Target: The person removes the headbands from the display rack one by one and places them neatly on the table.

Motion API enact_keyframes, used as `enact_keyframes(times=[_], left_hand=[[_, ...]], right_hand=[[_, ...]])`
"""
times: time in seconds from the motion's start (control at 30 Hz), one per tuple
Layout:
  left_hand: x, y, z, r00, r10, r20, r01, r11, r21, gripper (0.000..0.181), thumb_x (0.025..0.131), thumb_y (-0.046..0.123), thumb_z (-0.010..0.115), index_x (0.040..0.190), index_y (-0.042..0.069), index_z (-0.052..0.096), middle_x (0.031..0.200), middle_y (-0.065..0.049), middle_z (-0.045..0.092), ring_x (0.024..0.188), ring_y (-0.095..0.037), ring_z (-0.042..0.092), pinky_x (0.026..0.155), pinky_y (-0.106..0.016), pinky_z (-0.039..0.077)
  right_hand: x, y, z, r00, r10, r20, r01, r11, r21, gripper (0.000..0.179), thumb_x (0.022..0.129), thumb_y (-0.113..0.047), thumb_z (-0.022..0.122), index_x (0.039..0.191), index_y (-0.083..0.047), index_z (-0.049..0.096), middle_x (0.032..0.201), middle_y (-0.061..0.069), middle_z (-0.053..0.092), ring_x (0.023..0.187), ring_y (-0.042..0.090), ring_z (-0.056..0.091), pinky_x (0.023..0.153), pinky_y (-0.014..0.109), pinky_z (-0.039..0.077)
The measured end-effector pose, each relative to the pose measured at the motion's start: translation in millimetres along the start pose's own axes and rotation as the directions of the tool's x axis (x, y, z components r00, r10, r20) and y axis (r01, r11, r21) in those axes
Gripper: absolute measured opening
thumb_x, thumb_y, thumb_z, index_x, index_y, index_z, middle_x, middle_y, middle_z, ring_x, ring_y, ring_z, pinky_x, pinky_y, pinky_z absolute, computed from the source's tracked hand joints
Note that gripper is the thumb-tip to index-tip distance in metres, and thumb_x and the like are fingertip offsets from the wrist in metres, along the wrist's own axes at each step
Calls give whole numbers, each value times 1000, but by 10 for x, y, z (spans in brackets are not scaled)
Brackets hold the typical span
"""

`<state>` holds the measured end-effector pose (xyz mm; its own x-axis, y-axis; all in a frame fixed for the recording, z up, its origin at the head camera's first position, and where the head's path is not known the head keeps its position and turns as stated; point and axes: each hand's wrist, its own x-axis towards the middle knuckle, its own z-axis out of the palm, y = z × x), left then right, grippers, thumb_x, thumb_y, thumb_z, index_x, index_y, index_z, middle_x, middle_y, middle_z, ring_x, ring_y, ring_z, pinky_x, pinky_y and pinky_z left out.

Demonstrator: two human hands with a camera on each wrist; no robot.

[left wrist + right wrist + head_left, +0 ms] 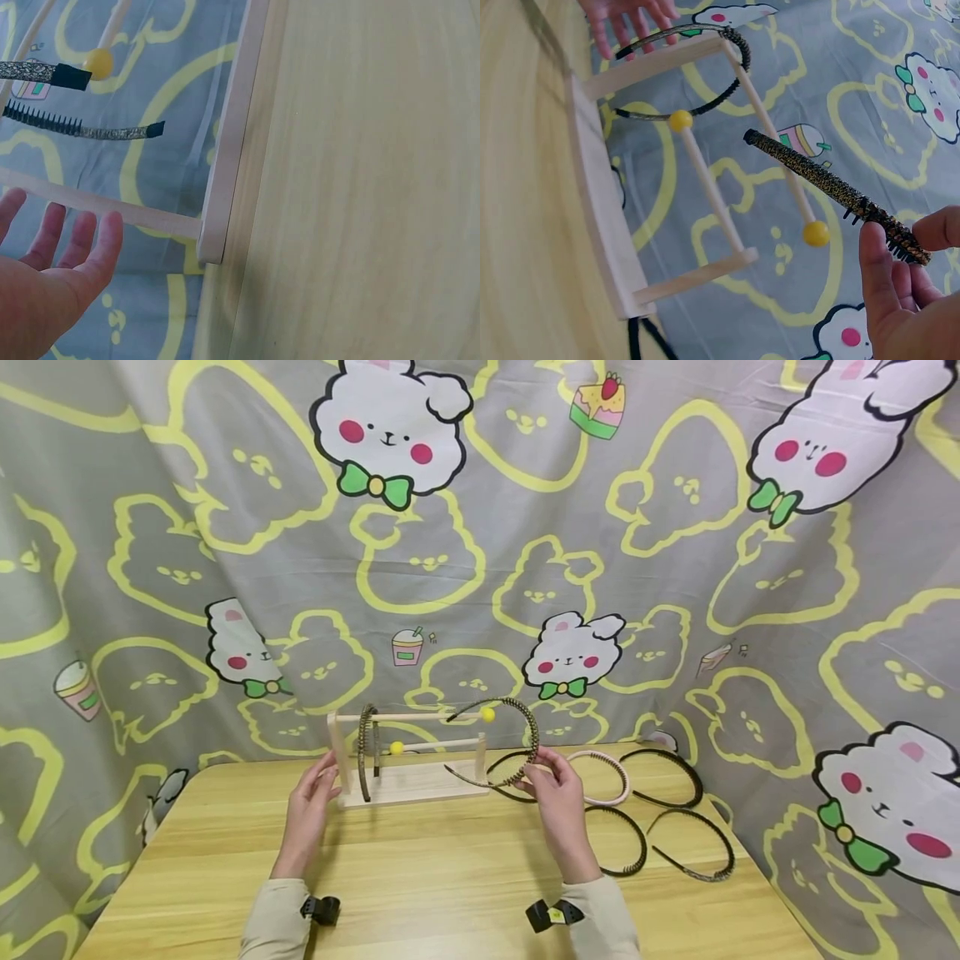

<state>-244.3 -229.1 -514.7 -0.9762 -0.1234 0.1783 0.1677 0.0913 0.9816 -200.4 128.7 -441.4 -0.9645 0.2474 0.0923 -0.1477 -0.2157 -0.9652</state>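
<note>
A pale wooden rack point(420, 787) stands on the table, with two horizontal rods ending in yellow balls point(487, 714). Over its upper rod, near the left post, hangs a dark patterned headband point(363, 752) with comb teeth. My left hand point(311, 789) is beside that left post point(112, 206), fingers extended; whether they touch it I cannot tell. Between thumb and fingers, my right hand point(557, 789) pinches another black-and-gold toothed headband point(817, 176). This one is raised at the rod's right end, its open side facing left in the head view, apart from the rod in the right wrist view.
Right of the rack lie several more headbands: a pink one point(624, 781), a black one point(697, 781), a dark toothed one point(641, 852) and a patterned one point(726, 864). Another black headband point(497, 787) is partly hidden behind my right hand. A printed curtain point(465, 585) hangs behind the table.
</note>
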Motion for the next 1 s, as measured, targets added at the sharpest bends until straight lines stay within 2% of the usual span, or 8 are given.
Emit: enact_keyframes(times=[0.07,0.2,0.4,0.53,0.67,0.83,1.0], left_hand=[[-1,1,-3,1000,3,3,-3,1000,4,51,105,34,42,151,14,35,153,-9,36,126,-14,46,96,-17,50],[-2,-2,-2,1000,9,6,-9,1000,6,51,105,34,41,152,13,34,154,-11,34,128,-16,44,96,-15,50],[-12,8,7,1000,12,-3,-11,1000,16,52,105,36,41,152,14,35,154,-10,36,130,-21,43,95,-16,50],[-13,20,6,1000,17,-5,-17,1000,17,52,105,36,41,151,13,36,153,-11,37,129,-20,44,95,-16,51],[-17,29,-1,1000,17,-2,-17,1000,11,53,105,36,42,151,13,36,153,-12,36,127,-16,45,95,-16,51],[-15,24,6,1000,7,-6,-7,1000,13,53,105,37,42,151,13,36,153,-10,37,128,-19,44,94,-14,51],[-10,19,9,1000,8,-9,-8,1000,17,53,104,37,42,151,13,36,153,-10,37,129,-21,44,94,-15,51]], right_hand=[[-32,33,-49,1000,15,-12,-15,1000,-3,31,92,4,59,122,2,53,111,11,50,84,12,61,85,39,60],[-99,85,-152,999,41,-35,-41,999,3,34,91,5,59,124,4,53,110,10,49,86,14,61,83,35,61],[-205,178,-345,997,69,-42,-71,997,-32,36,92,3,58,127,5,51,112,12,48,88,14,60,82,31,61],[-266,267,-464,995,98,-36,-100,993,-57,39,92,4,57,131,6,48,114,15,48,87,12,60,83,31,61],[-312,342,-556,992,125,-27,-126,990,-68,42,93,4,57,133,2,45,118,19,48,91,15,59,84,34,61],[-368,399,-673,989,144,-23,-145,985,-98,43,92,2,58,133,-6,46,120,22,48,95,20,60,85,36,61],[-427,466,-776,986,166,-4,-165,974,-156,43,92,0,58,132,-5,45,123,25,47,95,22,60,85,35,60]])
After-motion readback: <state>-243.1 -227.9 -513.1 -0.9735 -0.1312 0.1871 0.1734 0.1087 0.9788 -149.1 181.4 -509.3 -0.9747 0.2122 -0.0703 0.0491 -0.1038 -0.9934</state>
